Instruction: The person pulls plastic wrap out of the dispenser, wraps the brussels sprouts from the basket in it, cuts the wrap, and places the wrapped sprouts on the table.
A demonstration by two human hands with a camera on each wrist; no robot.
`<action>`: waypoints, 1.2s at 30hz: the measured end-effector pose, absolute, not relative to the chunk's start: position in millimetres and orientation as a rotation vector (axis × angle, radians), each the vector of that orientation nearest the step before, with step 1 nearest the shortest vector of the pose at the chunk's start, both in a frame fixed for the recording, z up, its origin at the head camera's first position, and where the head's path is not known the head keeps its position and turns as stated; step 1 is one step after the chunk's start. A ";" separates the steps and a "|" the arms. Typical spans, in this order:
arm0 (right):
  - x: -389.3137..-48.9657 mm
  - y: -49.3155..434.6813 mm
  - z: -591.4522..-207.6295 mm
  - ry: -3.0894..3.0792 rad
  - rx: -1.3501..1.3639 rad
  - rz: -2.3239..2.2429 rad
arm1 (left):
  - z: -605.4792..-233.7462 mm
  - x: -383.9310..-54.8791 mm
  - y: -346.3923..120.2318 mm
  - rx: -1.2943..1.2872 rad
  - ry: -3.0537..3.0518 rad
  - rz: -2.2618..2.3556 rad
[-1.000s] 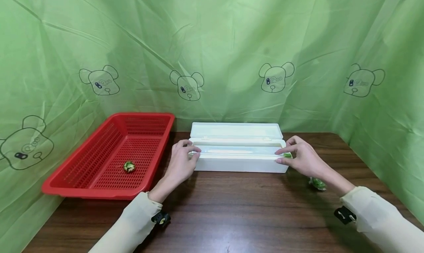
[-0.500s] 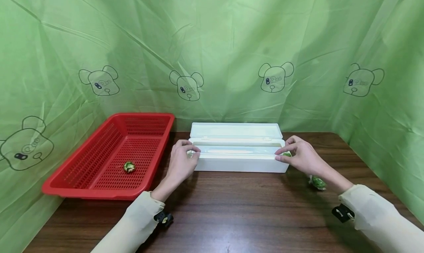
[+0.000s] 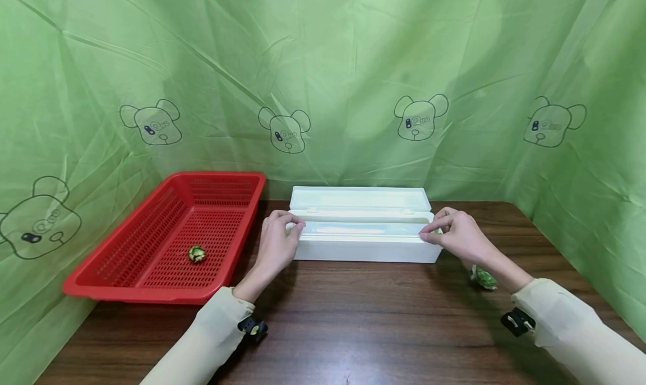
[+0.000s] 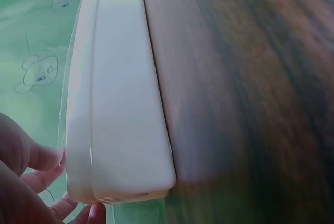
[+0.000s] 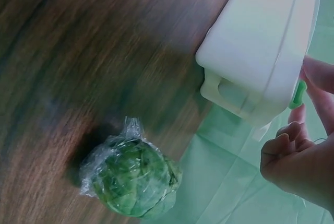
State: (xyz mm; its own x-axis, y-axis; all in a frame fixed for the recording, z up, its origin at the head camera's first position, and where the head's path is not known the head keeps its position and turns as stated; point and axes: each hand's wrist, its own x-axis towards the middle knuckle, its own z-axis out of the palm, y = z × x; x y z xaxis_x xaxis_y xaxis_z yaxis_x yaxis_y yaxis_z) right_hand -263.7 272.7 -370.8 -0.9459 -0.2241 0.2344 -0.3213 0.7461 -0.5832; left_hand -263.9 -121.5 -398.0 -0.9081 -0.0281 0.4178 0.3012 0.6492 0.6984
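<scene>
A long white cling film dispenser [image 3: 365, 251] lies across the table in the head view, its lid [image 3: 359, 198] raised at the back. Clear cling film [image 3: 353, 228] stretches along its top. My left hand [image 3: 277, 239] is at the dispenser's left end, thumb and forefinger pinching the film's edge. At the other end my right hand [image 3: 461, 236] pinches the film between thumb and forefinger. A green slider [image 5: 297, 95] shows beside the right fingers in the right wrist view. Below that hand sits a leafy green vegetable [image 5: 135, 177] wrapped in film.
A red plastic basket [image 3: 242, 239] stands on the left, with a small green vegetable [image 3: 197, 254] in it. The dark wooden table [image 3: 363, 318] extends in front of the dispenser. Green cloth [image 3: 348, 65] hangs behind and at both sides.
The thumb and forefinger of my right hand have come together on the film, covering the green slider in the head view. The left fingers have closed slightly too. The dispenser stays about where it was.
</scene>
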 end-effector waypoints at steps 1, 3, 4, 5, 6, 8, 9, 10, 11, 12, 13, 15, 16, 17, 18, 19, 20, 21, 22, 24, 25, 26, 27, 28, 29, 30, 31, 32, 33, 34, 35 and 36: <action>-264.2 272.3 -370.6 -2.793 0.438 0.972 | -397.7 -264.6 -121.0 -0.210 -2.475 -1.149; -265.5 271.8 -370.7 -2.781 0.448 0.957 | -396.4 -265.2 -119.8 -0.196 -2.474 -1.152; -266.3 271.7 -371.0 -2.769 0.460 0.943 | -395.9 -265.7 -119.3 -0.188 -2.473 -1.151; -267.3 271.5 -371.3 -2.756 0.471 0.935 | -395.2 -266.0 -118.8 -0.182 -2.472 -1.152; -268.1 271.3 -371.5 -2.741 0.479 0.929 | -394.7 -266.5 -118.5 -0.176 -2.472 -1.153; -269.7 270.8 -371.9 -2.713 0.498 0.914 | -393.6 -267.3 -117.7 -0.166 -2.474 -1.153; -270.7 270.4 -371.8 -2.701 0.506 0.907 | -393.1 -267.8 -117.4 -0.160 -2.476 -1.154; -271.5 269.9 -371.5 -2.694 0.508 0.902 | -392.8 -268.6 -117.2 -0.155 -2.478 -1.156; -272.3 269.3 -371.1 -2.693 0.508 0.904 | -392.2 -269.5 -116.8 -0.151 -2.478 -1.159; -273.1 268.8 -370.5 -2.695 0.506 0.906 | -391.8 -270.3 -116.4 -0.143 -2.480 -1.163; -274.2 268.3 -369.9 -2.699 0.507 0.909 | -391.4 -271.4 -116.1 -0.138 -2.480 -1.165; -276.1 266.9 -368.5 -2.706 0.508 0.924 | -390.8 -273.6 -115.4 -0.127 -2.477 -1.175; -277.0 266.2 -368.1 -2.709 0.510 0.931 | -390.7 -274.8 -115.1 -0.122 -2.474 -1.180; -277.9 265.8 -367.5 -2.710 0.510 0.939 | -390.5 -275.9 -114.9 -0.116 -2.471 -1.184; -278.8 265.4 -367.0 -2.709 0.511 0.945 | -390.4 -276.9 -114.7 -0.111 -2.468 -1.187; -279.5 265.0 -366.6 -2.706 0.513 0.948 | -390.4 -278.1 -114.5 -0.109 -2.462 -1.191; -280.4 264.8 -366.4 -2.703 0.511 0.950 | -390.3 -279.1 -114.4 -0.106 -2.457 -1.196; -281.3 264.6 -366.4 -2.701 0.510 0.949 | -390.2 -280.3 -114.2 -0.105 -2.450 -1.199; -281.9 264.7 -366.1 -2.700 0.504 0.947 | -390.2 -281.1 -114.0 -0.102 -2.443 -1.204; -283.2 265.1 -366.0 -2.699 0.492 0.948 | -389.8 -282.1 -113.5 -0.100 -2.428 -1.214; -283.8 265.3 -366.0 -2.699 0.487 0.949 | -389.6 -282.6 -113.3 -0.099 -2.420 -1.217; -284.3 265.4 -365.8 -2.699 0.483 0.950 | -389.4 -283.0 -113.2 -0.098 -2.413 -1.219; -284.5 265.5 -365.4 -2.697 0.482 0.953 | -389.1 -283.3 -113.1 -0.097 -2.403 -1.224; -284.8 265.9 -365.1 -2.694 0.480 0.958 | -388.8 -283.4 -113.1 -0.100 -2.394 -1.227; -285.2 266.2 -364.7 -2.690 0.481 0.961 | -388.4 -283.7 -113.0 -0.102 -2.386 -1.229; -285.4 266.4 -364.0 -2.686 0.484 0.964 | -388.2 -284.1 -112.8 -0.105 -2.377 -1.228; -285.7 266.4 -363.4 -2.681 0.485 0.963 | -387.8 -284.7 -112.7 -0.107 -2.367 -1.230; -285.9 266.3 -362.6 -2.675 0.488 0.964 | -387.3 -285.0 -112.4 -0.111 -2.357 -1.233; -286.3 266.4 -361.9 -2.670 0.489 0.965 | -386.9 -285.2 -112.2 -0.112 -2.348 -1.238; -286.8 266.3 -361.1 -2.666 0.490 0.965 | -386.2 -285.4 -112.0 -0.113 -2.340 -1.239; -287.3 266.1 -360.2 -2.663 0.491 0.965 | -385.5 -285.7 -111.8 -0.112 -2.332 -1.239; -287.9 266.0 -359.4 -2.663 0.490 0.965 | -384.7 -285.8 -111.5 -0.112 -2.322 -1.241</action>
State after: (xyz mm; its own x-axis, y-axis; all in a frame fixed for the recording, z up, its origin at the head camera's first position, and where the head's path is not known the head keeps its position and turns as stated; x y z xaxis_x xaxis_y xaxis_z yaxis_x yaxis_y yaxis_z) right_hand -287.9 266.0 -359.4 -0.9076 -0.2216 0.3567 -0.3987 0.7214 -0.5663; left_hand -285.8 -111.5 -384.7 -0.8711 -0.1580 0.4650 0.2988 0.5808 0.7572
